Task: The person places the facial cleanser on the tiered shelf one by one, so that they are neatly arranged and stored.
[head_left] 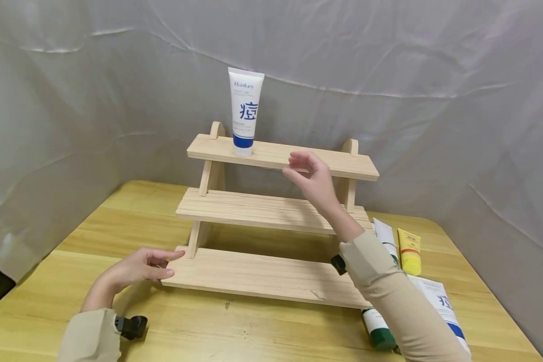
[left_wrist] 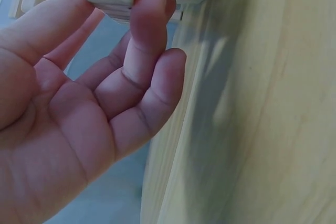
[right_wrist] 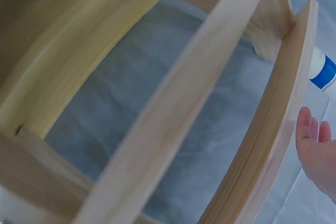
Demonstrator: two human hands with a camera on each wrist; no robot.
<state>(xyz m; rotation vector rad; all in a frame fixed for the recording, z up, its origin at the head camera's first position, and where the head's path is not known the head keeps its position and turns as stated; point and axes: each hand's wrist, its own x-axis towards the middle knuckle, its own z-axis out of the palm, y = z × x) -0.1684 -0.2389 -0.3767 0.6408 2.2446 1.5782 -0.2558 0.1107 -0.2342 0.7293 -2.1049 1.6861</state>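
Hankey tube (head_left: 244, 108): long axis upright on top shelf (head_left: 280, 151), left of nearer right hand (head_left: 314, 178), which is empty, fingers relaxed. Left hand (head_left: 138, 271) grips bottom shelf (head_left: 262, 274) at left end.

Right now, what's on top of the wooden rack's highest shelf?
A white tube stands on its cap on the highest shelf, left of centre. The tube hides the strip behind it, and the right hand covers part of the shelf; I can't see those spots.
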